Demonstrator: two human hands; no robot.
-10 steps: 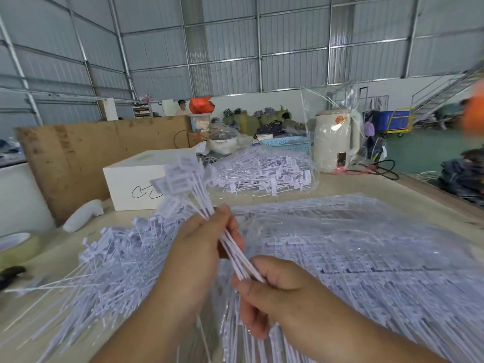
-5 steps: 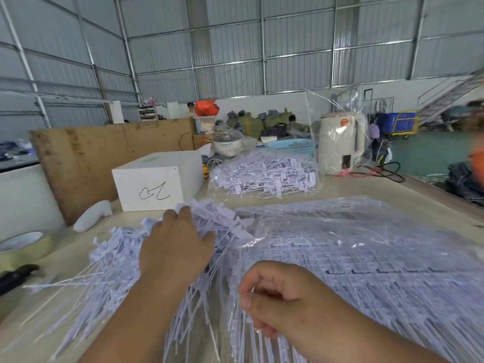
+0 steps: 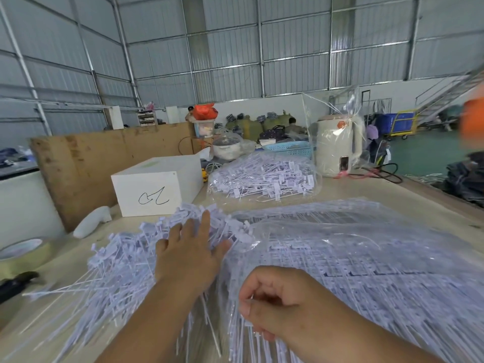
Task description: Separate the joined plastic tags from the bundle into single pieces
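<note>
While the left hand [image 3: 190, 254] lies flat with fingers spread and straight on the loose tags [image 3: 125, 271], nothing is held in it; the pile is only pressed or touched. The loose tags are heaped toward the near left of the tabletop [image 3: 408, 191], fanned out with their thin tails pointing to the near edge. The right hand [image 3: 282, 302] is seen with fingers curled at the near end of the bagged tags [image 3: 366, 260]; a few tag tails appear to be pinched at the fingertips, though blur prevents certainty as to how many. The bagged tags occupy the near right of the tabletop under clear film. A second bag of tags [image 3: 264, 176] is set further back, just beside a white box [image 3: 154, 189] near the far left and a kettle [image 3: 337, 145] toward the far right.

The step in hand is judged to be the drawing of a fresh joined strip from the bag. It is recommended that only a small cluster be pinched, close to the joined heads where possible, and that it be drawn along the line of the tails so that neighbours are not dragged out. The film should be held down if it lifts. The separated pile is best kept apart from the bag mouth, since tangling of tails is the likely fault.
</note>
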